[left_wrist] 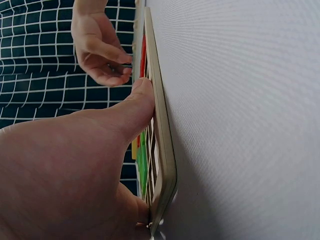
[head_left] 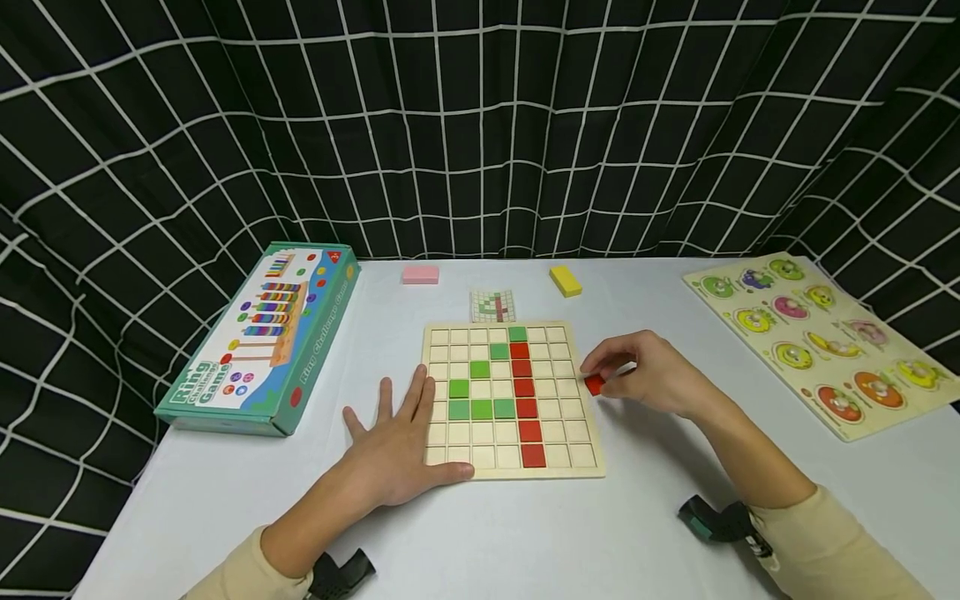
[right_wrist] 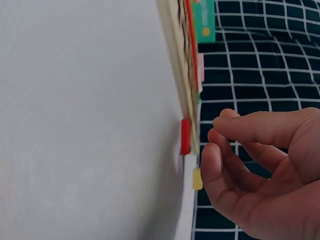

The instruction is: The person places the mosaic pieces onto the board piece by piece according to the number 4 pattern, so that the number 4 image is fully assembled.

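A wooden grid board (head_left: 517, 477) lies in the middle of the table, with a column of red tiles (head_left: 527, 408) and several green tiles (head_left: 482, 409) in its squares. Along its left edge rests my left hand (head_left: 397, 446), fingers spread and straight; the thumb (left_wrist: 140, 100) presses the near edge. Right of the board a loose red tile (right_wrist: 185, 136) lies on the table. My right hand (head_left: 651, 375) hovers over that tile with fingers loosely bent. In the right wrist view its fingertips (right_wrist: 212, 155) are apart from the tile, and nothing shows between them.
Behind the board lies a small pattern card (head_left: 492, 306), with a pink block (head_left: 421, 275) and a yellow block (head_left: 566, 281) farther back. A boxed ring game (head_left: 262, 333) occupies the left side. On the right lies a fruit picture board (head_left: 825, 333). Black gridded cloth (head_left: 495, 125) hangs behind.
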